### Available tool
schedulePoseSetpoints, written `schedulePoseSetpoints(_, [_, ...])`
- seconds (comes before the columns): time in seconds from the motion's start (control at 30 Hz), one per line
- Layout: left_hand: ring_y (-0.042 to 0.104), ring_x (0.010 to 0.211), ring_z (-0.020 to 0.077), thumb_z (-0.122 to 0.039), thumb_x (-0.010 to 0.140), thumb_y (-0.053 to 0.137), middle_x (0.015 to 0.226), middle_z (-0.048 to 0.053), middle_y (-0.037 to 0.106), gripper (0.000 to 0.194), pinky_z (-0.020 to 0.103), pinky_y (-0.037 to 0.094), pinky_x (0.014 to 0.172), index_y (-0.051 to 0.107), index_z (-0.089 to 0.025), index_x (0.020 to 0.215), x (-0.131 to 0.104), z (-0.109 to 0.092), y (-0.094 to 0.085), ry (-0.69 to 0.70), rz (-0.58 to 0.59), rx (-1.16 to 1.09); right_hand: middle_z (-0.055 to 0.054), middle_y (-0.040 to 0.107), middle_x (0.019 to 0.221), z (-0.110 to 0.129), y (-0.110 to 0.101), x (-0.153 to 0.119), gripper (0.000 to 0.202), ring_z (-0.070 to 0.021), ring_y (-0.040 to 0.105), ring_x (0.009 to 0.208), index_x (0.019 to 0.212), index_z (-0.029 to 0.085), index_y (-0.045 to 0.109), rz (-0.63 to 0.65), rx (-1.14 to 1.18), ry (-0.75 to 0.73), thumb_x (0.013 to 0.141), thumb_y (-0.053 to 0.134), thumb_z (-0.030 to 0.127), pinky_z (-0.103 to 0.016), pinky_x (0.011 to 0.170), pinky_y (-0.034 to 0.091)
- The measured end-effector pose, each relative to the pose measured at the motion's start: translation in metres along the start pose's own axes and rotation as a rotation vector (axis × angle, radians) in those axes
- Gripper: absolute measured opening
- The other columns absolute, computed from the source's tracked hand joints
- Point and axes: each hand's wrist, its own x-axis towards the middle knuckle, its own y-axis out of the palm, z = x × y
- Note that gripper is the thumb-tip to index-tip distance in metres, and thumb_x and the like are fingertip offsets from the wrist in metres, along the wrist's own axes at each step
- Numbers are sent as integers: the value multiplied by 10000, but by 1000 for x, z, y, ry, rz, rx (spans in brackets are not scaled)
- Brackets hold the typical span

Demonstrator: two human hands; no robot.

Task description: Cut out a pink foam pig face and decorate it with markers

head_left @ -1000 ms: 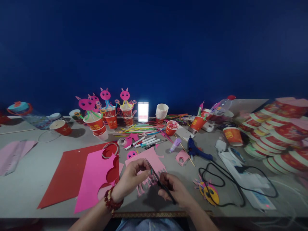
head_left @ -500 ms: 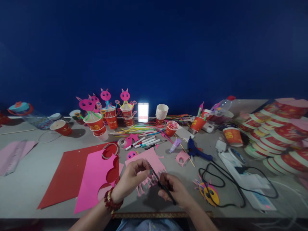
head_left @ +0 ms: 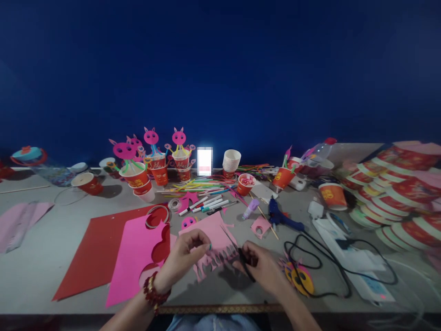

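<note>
My right hand (head_left: 258,264) holds a pair of scissors (head_left: 241,254) by the black handles, blades pointing up and left over the pale pink foam sheet (head_left: 213,230). That sheet lies in front of me, its near edge cut into ragged notches. Above its left part is my left hand (head_left: 189,250), thumb and fingers pinched together. Whatever is in that pinch is too small to make out; a teal spot shows at the thumb tip. Left of it a bright pink sheet (head_left: 129,257) with round cut-outs lies on a red sheet (head_left: 82,253).
Markers (head_left: 208,204) and coloured sticks (head_left: 196,186) lie beyond the sheet. A blue glue gun (head_left: 284,218) with a looping black cord and a power strip (head_left: 351,253) are to the right. Red cups with pink figures (head_left: 132,174) stand back left; stacked paper cups (head_left: 399,197) lie far right.
My right hand and the scissors have moved right, away from my left hand. My left hand has shifted slightly left, still pinched.
</note>
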Motion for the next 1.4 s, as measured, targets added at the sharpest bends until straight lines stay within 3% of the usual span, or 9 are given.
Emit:
schedulePoseSetpoints(0.17, [575,692,151,-340,865,597,726,30,619,186,243,428,640,597,-164,804,-7,20,-29,-45,-189,77,16,651,652,-23,-18,-10,255,-200,626,614,775,244,506,-175,-469,19,803,643,457,-255,539,368])
schedulePoseSetpoints(0.37, [562,619,138,-379,876,557,692,16,593,227,228,424,575,579,-164,805,-9,39,-34,-75,-151,198,-25,738,739,-37,-12,-10,211,-253,721,682,865,242,521,-231,-645,-12,815,637,411,-287,554,438])
schedulePoseSetpoints(0.53, [542,637,145,-260,849,545,698,3,590,115,238,400,595,609,-169,821,-3,41,-28,-33,-137,381,-57,764,827,-33,-11,-7,220,-266,741,711,972,231,505,-253,-703,-56,818,636,320,-293,549,437])
schedulePoseSetpoints(0.67, [568,741,178,-178,794,547,786,24,634,76,278,419,694,623,-184,794,4,39,-24,25,-133,564,-39,748,812,-25,-14,-4,170,-247,725,670,916,233,501,-204,-777,-53,817,635,270,-286,537,398])
schedulePoseSetpoints(0.8, [584,853,217,-169,794,548,865,51,657,91,322,417,773,633,-193,770,11,45,-20,38,-155,741,-35,721,902,-22,-15,0,157,-220,704,710,889,230,500,-177,-823,-84,809,635,217,-275,555,375])
schedulePoseSetpoints(1.03, [543,994,275,-211,836,578,1008,72,648,81,395,366,851,658,-202,842,20,56,-15,-4,-229,1002,-20,668,860,-19,-20,4,123,-203,672,756,803,225,483,-86,-756,-103,800,603,200,-260,609,383])
schedulePoseSetpoints(1.27, [521,1020,297,-196,845,559,1060,101,619,97,423,363,870,622,-192,918,16,55,-6,25,-249,1121,-16,656,927,-17,-26,1,125,-211,678,809,836,232,503,8,-714,-116,784,616,220,-265,644,408])
schedulePoseSetpoints(1.4, [562,990,274,-178,844,558,1020,75,646,88,399,391,855,611,-202,909,14,51,-12,59,-262,1106,-21,662,966,-18,-25,-1,114,-216,687,819,851,239,527,-12,-696,-142,793,625,239,-272,645,422])
